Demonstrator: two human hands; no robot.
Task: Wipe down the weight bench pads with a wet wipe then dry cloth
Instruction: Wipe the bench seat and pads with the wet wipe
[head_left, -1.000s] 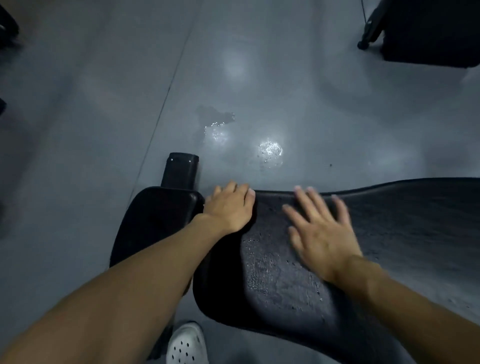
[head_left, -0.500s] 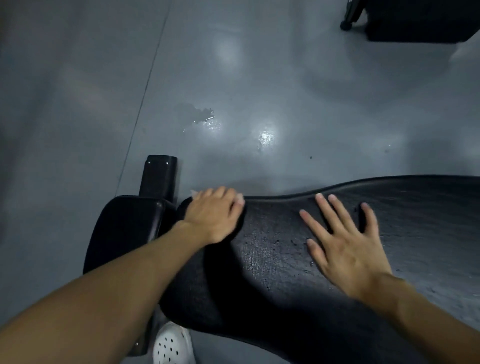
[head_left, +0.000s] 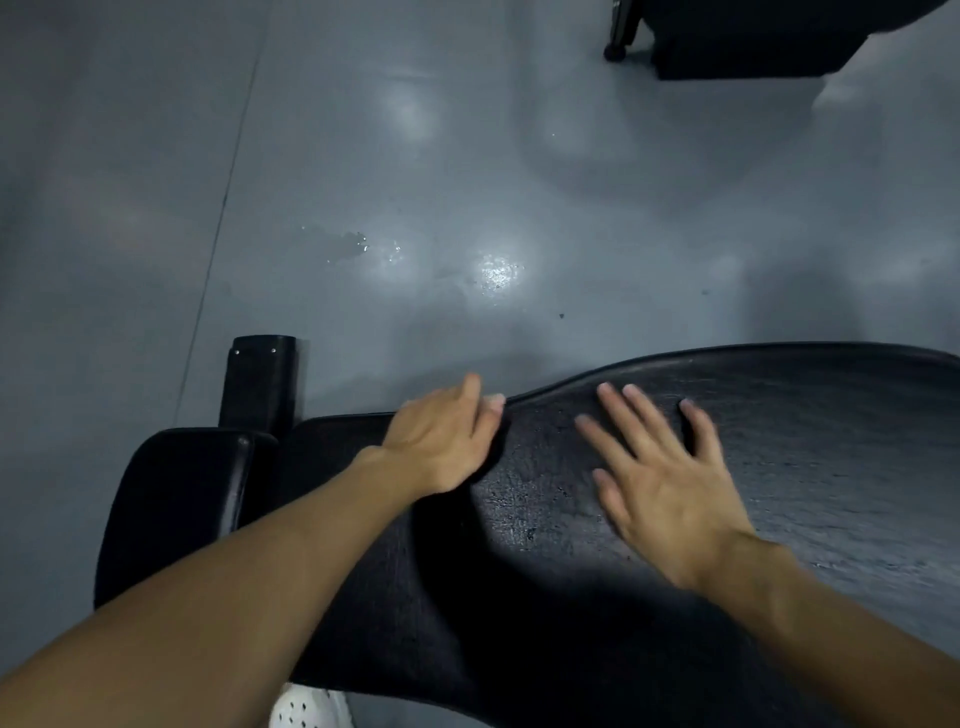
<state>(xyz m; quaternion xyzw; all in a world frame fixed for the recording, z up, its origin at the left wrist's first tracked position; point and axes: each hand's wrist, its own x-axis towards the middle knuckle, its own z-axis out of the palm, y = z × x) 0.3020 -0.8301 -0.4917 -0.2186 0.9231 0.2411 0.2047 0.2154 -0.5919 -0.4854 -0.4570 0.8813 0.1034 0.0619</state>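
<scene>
- A black, textured weight bench pad (head_left: 779, 467) fills the lower right of the frame, from 3 to 6 o'clock.
- The right hand (head_left: 670, 483) lies flat on the pad, fingers spread.
- At the pad's far edge, the left hand (head_left: 441, 441) rests with fingers close together; a pale sliver at the fingertips may be a wipe, though motion blur obscures it.
- A smaller black pad (head_left: 176, 493) sits at 8 o'clock.
- Wet patches glint on the grey floor (head_left: 467, 182) at 12 o'clock.
- A white perforated shoe (head_left: 306, 709) shows at 6 o'clock.
</scene>
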